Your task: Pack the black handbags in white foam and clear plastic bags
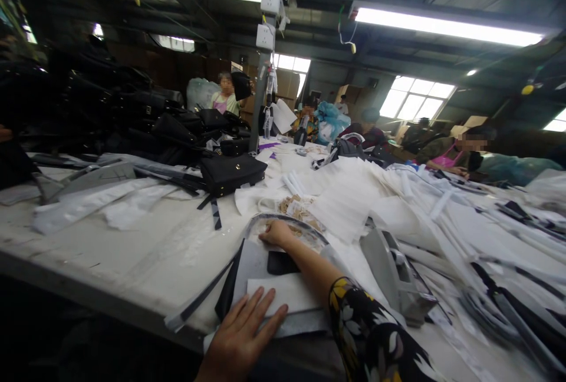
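Observation:
A bag with a grey panel (251,261) lies at the table's near edge, its wrapped handle (319,236) arching away from me. My left hand (245,329) rests on the bag with fingers spread, partly over a folded white sheet (300,289). Reaching across, my right hand (276,233) is inside the handle's arch with its fingers curled down. Whatever those fingertips pinch, if anything, is hidden. Small brown pieces (295,206) lie in a heap just beyond the handle. A black patch (282,263) shows on the bag below my right wrist.
A black handbag (232,173) sits farther back, left of a metal post (262,93). Black bags (177,128) are piled behind it. White sheets (349,193) spread across the right, near a grey tape dispenser (398,276). Several people work around the table.

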`<state>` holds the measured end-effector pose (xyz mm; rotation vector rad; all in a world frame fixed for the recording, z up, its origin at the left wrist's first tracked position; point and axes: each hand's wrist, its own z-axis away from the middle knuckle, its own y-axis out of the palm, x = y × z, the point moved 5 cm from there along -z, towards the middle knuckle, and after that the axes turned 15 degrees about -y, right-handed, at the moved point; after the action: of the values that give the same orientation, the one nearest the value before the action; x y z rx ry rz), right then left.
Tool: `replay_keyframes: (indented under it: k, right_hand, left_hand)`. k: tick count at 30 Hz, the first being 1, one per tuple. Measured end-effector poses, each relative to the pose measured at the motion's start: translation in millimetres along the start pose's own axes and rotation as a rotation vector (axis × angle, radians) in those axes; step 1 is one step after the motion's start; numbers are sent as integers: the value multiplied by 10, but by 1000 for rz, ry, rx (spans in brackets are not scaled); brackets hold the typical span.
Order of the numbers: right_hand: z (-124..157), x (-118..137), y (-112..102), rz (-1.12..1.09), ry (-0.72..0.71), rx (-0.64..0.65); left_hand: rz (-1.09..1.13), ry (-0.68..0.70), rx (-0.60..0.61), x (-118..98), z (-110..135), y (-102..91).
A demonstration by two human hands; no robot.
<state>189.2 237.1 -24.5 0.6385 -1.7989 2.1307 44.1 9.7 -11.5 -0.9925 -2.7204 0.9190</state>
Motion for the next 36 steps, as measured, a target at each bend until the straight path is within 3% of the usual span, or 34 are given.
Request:
replay_keyframes:
  k: [4,10,15,19,24,26,30,36]
  right_hand:
    - [-15,-44,16,-137,20,6]
    - [139,-15,-41,-489,-1,-77]
    - [319,142,-113,-821,2,-109]
    - [379,272,-294,-991,-36,-237]
    - [539,517,-645,-1115,-206,-337]
    - [725,612,-752,-1122,-304,-341]
    - [1383,747,-781,-950,-664,-295]
    - [2376,698,-330,-604,-981,-207]
  left_hand:
    - [19,-14,-53,-1,-7,-29]
    - [-66,76,56,-61,-50,-123]
    - [-3,8,-51,-120,68,-75]
    - [-15,14,-16,-180,82,-111]
    - [-109,93,77,-237,14,-246]
    - [-125,92,95,-239,11,-254]
    - [-87,84,121,-240,38,-214]
    - [78,-27,120,-184,61,-210]
